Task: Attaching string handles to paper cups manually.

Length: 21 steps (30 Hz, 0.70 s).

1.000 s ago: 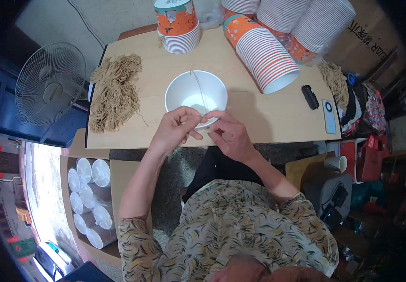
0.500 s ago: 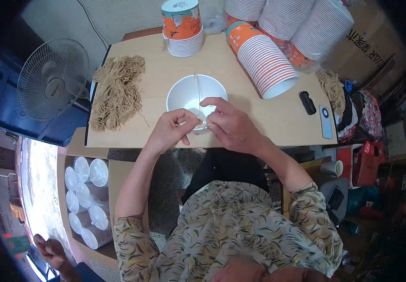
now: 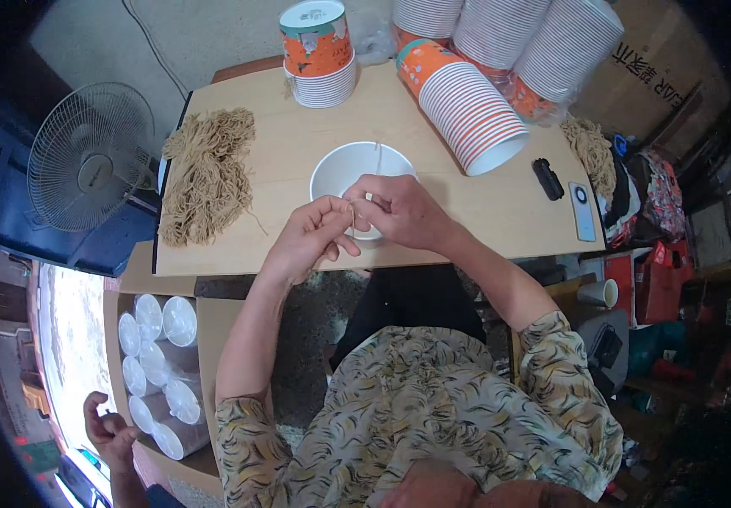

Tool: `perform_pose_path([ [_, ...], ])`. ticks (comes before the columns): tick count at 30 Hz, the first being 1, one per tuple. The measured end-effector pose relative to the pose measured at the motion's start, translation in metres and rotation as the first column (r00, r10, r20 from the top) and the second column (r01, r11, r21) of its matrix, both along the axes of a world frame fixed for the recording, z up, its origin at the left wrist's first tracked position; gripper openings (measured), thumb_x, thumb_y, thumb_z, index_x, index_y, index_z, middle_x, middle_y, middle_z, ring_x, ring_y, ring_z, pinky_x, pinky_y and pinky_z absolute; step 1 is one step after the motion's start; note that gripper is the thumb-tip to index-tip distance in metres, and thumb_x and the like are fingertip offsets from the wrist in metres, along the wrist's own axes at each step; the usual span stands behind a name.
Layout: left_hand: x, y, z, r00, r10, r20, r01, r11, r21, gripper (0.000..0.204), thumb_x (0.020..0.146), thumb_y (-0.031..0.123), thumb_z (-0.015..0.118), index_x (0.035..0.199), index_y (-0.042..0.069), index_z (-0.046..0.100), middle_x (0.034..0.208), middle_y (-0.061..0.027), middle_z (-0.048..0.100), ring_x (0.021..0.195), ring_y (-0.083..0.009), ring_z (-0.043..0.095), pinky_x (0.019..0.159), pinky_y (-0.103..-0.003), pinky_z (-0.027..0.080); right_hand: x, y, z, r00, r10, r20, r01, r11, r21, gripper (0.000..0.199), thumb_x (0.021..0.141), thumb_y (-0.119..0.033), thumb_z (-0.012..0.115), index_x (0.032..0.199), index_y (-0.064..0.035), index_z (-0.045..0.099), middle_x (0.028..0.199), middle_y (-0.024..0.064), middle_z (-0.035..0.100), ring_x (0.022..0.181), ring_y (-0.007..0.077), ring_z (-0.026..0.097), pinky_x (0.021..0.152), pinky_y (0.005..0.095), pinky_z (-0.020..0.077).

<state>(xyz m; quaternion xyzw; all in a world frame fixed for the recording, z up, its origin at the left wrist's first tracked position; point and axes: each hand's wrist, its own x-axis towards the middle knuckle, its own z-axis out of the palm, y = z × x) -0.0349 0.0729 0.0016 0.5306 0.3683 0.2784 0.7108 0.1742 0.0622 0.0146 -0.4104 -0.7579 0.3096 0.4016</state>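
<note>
A white paper bucket (image 3: 336, 171) stands mouth up near the table's front edge. Over its near rim my left hand (image 3: 310, 239) pinches a thin tan string (image 3: 377, 155), whose other stretch lies across the bucket's mouth to the far rim. Closed against the left fingertips, my right hand (image 3: 401, 209) grips the same string. The fingers hide most of it where they meet, so a knot or loop there cannot be made out. Left of the bucket lies a heap of tan strings (image 3: 209, 178).
Nested orange-and-white buckets (image 3: 467, 110) lie at the back right, beside an upright stack (image 3: 319, 63). A black object (image 3: 548, 179) and a phone (image 3: 582, 212) rest at the right. A fan (image 3: 93, 161) and a carton of wrapped cups (image 3: 204, 372) stand left. Another person's hand (image 3: 111, 432) shows lower left.
My right hand has come left against my left fingertips, and its raised index finger has curled in. The string's far end now lies further right. The other person's hand has risen.
</note>
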Motion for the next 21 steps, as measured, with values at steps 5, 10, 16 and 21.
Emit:
perform_pose_path([
  [5,0.001,0.006,0.001,0.999,-0.004,0.038,0.006,0.999,-0.048,0.02,0.106,0.021,0.055,0.109,0.003,0.063,0.096,-0.0039,0.069,0.07,-0.0061,0.066,0.052,-0.016,0.044,0.007,0.008,-0.016,1.0,-0.022,-0.007,0.022,0.996,-0.085,0.005,0.093,-0.004,0.058,0.088,-0.0017,0.059,0.066,0.0,0.059,0.061,0.0049,0.051,0.055,0.0244,0.0381],
  [10,-0.001,0.015,0.0,0.996,-0.065,0.068,0.07,0.994,-0.088,0.025,0.107,0.023,0.053,0.114,0.001,0.063,0.1,-0.0065,0.07,0.084,-0.0118,0.07,0.064,-0.019,0.049,0.012,0.012,-0.005,0.976,-0.004,-0.217,-0.025,0.991,-0.132,0.006,0.094,-0.003,0.056,0.088,-0.003,0.056,0.067,-0.0019,0.058,0.062,0.0024,0.049,0.056,0.0231,0.0384],
  [16,0.011,0.023,-0.003,0.994,-0.039,0.102,0.049,0.994,-0.097,0.028,0.107,0.025,0.053,0.111,0.001,0.065,0.095,-0.0042,0.067,0.082,-0.0102,0.067,0.07,-0.019,0.05,0.026,0.023,-0.009,0.974,0.0,-0.228,-0.036,0.987,-0.155,0.005,0.095,-0.003,0.057,0.09,-0.0022,0.058,0.073,-0.0016,0.061,0.066,0.0017,0.051,0.058,0.0221,0.0397],
  [21,0.014,0.031,-0.005,0.999,-0.042,0.024,0.042,0.999,-0.005,0.028,0.106,0.027,0.055,0.11,0.002,0.067,0.088,-0.0013,0.066,0.075,-0.007,0.063,0.066,-0.018,0.049,0.037,0.031,-0.015,0.976,-0.035,-0.214,-0.018,0.97,-0.242,0.004,0.094,-0.005,0.062,0.095,-0.0023,0.064,0.076,-0.0022,0.062,0.068,0.0016,0.054,0.06,0.0221,0.0437],
])
